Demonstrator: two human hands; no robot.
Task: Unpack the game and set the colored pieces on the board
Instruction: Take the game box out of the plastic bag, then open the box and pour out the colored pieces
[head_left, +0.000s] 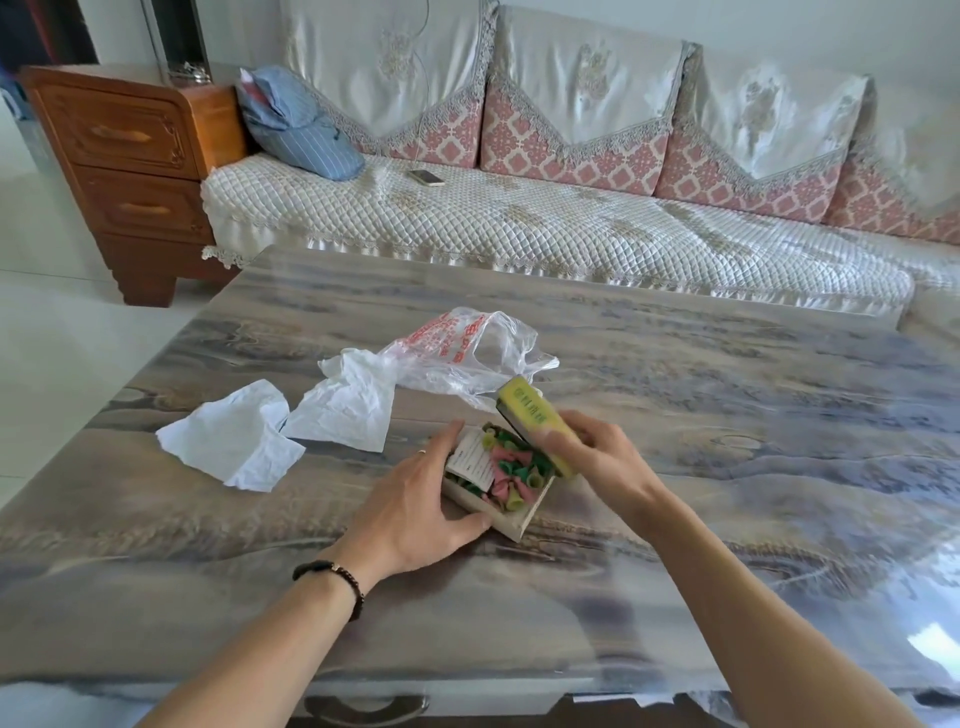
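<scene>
A small cardboard game box (524, 519) sits on the table in front of me, its tray full of several pink, green and yellow pieces (511, 470). A folded printed paper (471, 457) lies in the tray's left side. My left hand (415, 506) grips the tray's left side, thumb along its near edge. My right hand (597, 452) holds the yellow lid (530, 415), tilted up over the tray's far right edge. No board is visible.
Two crumpled white sheets of paper (239, 441) (353, 400) and a clear plastic bag with red print (462, 353) lie just behind the box. A quilted sofa (519, 223) with a phone (426, 177) runs behind the table. A wooden cabinet (135, 156) stands at the far left.
</scene>
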